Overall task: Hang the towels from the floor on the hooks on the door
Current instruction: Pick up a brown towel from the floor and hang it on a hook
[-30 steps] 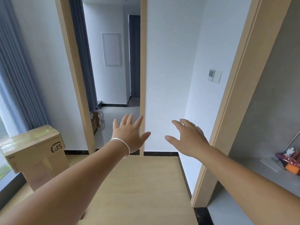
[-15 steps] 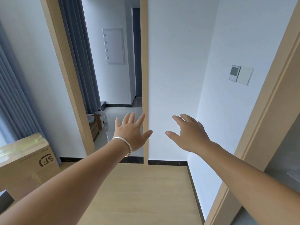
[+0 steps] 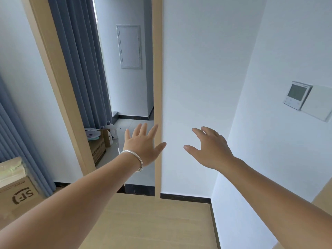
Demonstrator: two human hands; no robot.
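I see both bare hands stretched forward and holding nothing. My left hand (image 3: pixel 142 146), wearing a thin silver bangle (image 3: pixel 133 157), has its fingers straight and spread in front of the open doorway's light wooden frame (image 3: pixel 158 87). My right hand (image 3: pixel 209 149), at its 3 o'clock, has fingers relaxed and slightly bent before the plain white wall (image 3: pixel 201 69). No towels, hooks or door leaf show from here. A brown cardboard box with an SF logo (image 3: pixel 18 191) sits at 8 o'clock, a white wall thermostat panel (image 3: pixel 296 95) at 2 o'clock.
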